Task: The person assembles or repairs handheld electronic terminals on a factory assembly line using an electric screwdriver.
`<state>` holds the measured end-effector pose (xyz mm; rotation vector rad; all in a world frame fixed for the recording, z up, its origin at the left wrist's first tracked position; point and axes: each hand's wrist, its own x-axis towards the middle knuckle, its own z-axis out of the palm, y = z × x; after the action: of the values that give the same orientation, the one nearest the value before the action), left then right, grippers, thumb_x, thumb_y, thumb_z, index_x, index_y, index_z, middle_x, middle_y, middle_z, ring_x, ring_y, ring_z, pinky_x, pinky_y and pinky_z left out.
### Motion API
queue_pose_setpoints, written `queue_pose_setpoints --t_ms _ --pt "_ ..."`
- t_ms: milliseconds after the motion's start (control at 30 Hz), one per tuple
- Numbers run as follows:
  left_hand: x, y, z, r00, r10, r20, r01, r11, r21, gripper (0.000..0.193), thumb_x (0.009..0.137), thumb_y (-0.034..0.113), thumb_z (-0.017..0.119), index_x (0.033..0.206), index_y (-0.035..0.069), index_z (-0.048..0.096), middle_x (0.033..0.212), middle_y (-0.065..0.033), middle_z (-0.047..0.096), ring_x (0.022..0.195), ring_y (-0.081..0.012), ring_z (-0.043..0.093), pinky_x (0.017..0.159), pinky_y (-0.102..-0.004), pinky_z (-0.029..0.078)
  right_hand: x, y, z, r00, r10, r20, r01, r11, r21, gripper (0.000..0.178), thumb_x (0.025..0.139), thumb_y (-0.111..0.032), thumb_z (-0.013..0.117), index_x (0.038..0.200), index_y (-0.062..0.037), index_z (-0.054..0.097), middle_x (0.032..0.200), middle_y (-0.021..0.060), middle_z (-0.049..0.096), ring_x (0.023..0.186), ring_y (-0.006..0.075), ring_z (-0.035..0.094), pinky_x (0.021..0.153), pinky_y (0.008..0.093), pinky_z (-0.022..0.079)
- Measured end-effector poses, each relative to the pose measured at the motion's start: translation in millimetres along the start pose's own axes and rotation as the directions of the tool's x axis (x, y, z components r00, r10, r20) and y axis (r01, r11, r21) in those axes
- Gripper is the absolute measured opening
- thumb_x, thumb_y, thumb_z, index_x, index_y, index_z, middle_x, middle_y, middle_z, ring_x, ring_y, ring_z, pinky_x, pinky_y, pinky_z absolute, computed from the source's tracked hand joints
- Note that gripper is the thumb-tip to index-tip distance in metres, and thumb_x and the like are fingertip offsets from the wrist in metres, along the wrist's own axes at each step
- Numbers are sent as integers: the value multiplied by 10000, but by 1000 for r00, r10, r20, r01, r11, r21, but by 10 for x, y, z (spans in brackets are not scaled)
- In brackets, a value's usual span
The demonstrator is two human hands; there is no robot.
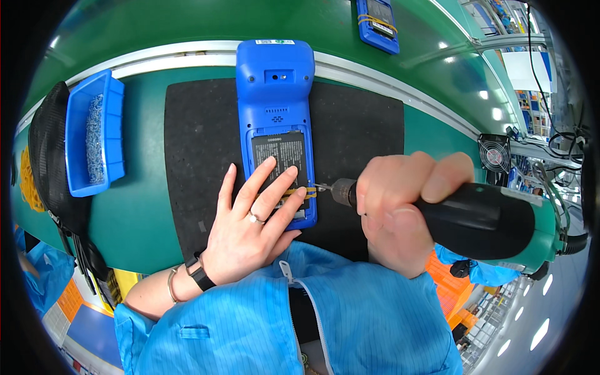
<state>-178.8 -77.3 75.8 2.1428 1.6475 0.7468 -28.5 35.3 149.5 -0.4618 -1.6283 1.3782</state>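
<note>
A blue handheld terminal (275, 94) lies back side up on a black mat (200, 137). Its recess holds a black battery (278, 150), and a yellow rubber band (310, 190) shows near the lower end. Across the battery and that lower end rests my left hand (244, 231), fingers stretched out and apart. My right hand (397, 215) is wrapped round a green and black electric screwdriver (484, 219), held sideways. Its bit points left and meets the terminal's right edge by the rubber band; whether it sits in a screw I cannot tell.
On the left stand a blue bin (116, 137) of small screw-like pieces (95, 140) and a black mesh bag (47, 150). Another blue casing (379, 26) with a rubber band lies beyond the white rail (356, 70). A small fan (494, 153) stands at right. Other people's blue sleeves show at both sides.
</note>
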Motion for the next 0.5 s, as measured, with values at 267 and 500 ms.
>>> queue_pose_setpoints --t_ms 267,500 --pt "72 62 -21 1000 -6 -10 6 1000 17 565 672 229 758 1196 114 580 1363 -94 446 1303 -327 372 1033 -599 257 -219 -153 -256 978 -53 201 0 967 254 309 811 16 594 960 -109 353 680 29 498 504 159 509 524 287 427" --pt "56 71 -28 999 -34 6 34 999 35 565 663 209 764 1189 118 581 1361 -96 444 1309 -328 359 1042 -595 243 -332 -139 -233 982 15 188 -46 986 160 297 814 17 601 946 -108 366 668 24 488 491 150 500 531 298 434"
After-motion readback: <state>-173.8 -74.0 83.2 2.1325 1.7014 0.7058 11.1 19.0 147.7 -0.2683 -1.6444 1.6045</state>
